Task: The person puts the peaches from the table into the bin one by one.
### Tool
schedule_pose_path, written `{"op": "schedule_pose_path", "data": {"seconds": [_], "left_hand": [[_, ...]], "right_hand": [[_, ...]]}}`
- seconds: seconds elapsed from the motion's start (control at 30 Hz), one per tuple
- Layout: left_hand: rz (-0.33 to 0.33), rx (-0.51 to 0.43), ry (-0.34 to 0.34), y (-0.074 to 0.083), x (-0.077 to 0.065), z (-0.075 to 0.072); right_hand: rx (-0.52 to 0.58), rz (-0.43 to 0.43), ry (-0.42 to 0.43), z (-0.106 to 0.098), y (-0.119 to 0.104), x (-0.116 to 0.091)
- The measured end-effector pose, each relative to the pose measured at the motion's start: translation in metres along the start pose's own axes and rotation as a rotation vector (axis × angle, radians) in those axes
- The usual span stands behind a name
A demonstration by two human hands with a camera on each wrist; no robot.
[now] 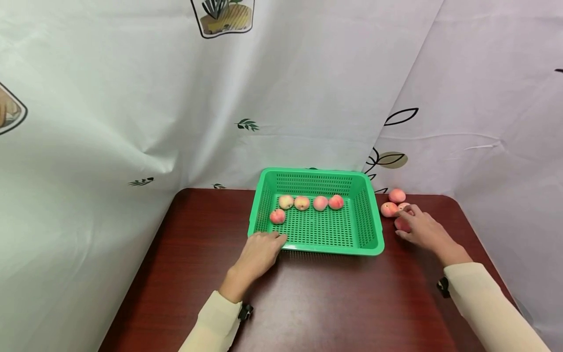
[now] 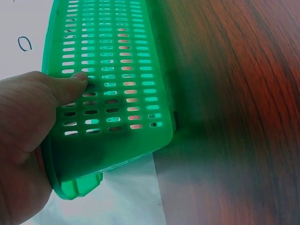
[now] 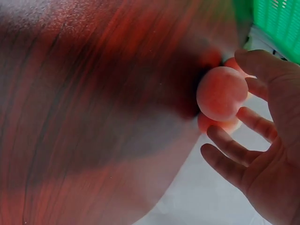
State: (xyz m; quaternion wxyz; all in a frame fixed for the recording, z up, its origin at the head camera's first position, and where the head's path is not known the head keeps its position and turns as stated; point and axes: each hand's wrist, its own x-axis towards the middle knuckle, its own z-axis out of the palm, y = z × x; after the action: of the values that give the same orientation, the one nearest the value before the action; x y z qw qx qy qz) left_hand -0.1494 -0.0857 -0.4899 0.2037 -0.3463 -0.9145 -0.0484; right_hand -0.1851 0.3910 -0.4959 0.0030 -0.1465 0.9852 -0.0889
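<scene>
A green slotted plastic basket (image 1: 327, 250) stands on the table, with several peaches lying along its back and left side. My left hand (image 1: 259, 252) grips its rim near the front left corner; in the left wrist view the thumb (image 2: 70, 89) lies against the outer wall and the other fingers are hidden behind it. To the right of the basket, my right hand (image 1: 424, 232) reaches over a small group of peaches. The right wrist view shows its fingers spread around the nearest peach (image 3: 222, 93), fingertips right beside the fruit and not closed on it.
The dark red wooden table (image 1: 334, 303) has rounded back corners. Pale printed cloth (image 1: 308, 98) hangs close behind it and along the sides. Another peach (image 1: 397, 196) sits at the back of the group, near the table's rear edge.
</scene>
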Motion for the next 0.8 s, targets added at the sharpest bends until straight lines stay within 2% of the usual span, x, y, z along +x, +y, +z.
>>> {"op": "schedule_pose_path", "data": {"seconds": [0.8], "left_hand": [[-0.002, 0.004, 0.01, 0.001, 0.001, 0.0]], "right_hand": [[-0.025, -0.122, 0.008, 0.015, 0.003, 0.012]]}}
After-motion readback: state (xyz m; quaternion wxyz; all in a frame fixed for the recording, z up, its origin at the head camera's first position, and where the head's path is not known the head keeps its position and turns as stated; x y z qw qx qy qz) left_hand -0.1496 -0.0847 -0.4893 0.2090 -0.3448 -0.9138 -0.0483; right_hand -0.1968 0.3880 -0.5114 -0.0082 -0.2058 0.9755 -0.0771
